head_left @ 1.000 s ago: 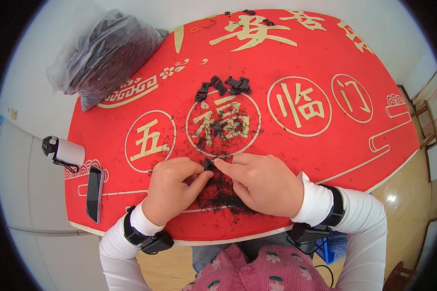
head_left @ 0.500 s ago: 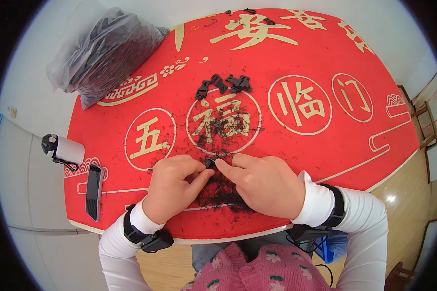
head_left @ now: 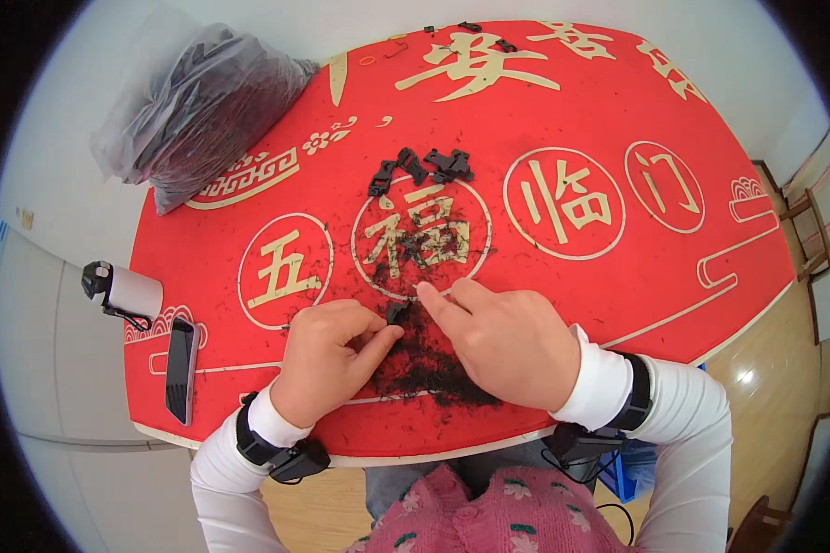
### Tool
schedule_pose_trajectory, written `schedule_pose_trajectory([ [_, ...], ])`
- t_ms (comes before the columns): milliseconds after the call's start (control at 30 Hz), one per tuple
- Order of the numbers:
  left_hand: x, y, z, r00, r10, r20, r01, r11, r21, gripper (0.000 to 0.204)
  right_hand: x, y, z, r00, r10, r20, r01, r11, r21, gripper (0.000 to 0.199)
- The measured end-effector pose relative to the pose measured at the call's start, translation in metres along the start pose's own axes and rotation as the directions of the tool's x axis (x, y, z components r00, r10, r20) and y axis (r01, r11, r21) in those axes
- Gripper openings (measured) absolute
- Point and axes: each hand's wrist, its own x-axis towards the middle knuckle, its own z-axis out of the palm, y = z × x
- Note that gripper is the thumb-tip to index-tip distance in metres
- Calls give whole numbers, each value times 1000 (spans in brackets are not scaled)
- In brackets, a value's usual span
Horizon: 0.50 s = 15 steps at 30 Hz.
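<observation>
My left hand [head_left: 327, 355] pinches a small black plastic buckle piece [head_left: 397, 313] between thumb and forefinger, just above the table. Just to the right of it is my right hand [head_left: 512, 341], its forefinger pointing toward the piece with a small gap between them. The other right fingers are curled in, and whatever they grip is hidden. Black shavings [head_left: 433, 373] lie heaped below and between the hands, with finer scraps scattered farther up. Beyond them several black plastic buckles [head_left: 448, 167] sit in a loose group.
A clear bag stuffed with dark pieces [head_left: 221, 101] stands at the far left of the red table [head_left: 526, 276]. On the left are a white bottle with a black lid [head_left: 134, 290] and a phone [head_left: 182, 369]. Several small black parts [head_left: 470, 27] rest along the far edge.
My right hand has drawn back slightly to the right and its forefinger has lifted off the black piece. The left hand keeps its pinch almost in place.
</observation>
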Motion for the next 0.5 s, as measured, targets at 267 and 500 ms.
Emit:
schedule_pose_trajectory([
  [267,0,0,0,1000,-8,-10,8,1000,-12,16,2,5,3,1000,4,6,-5,988,157,43],
  [500,-1,-1,0,1000,5,-22,-5,1000,-7,16,4,9,4,997,-19,-68,31,984,174,42],
])
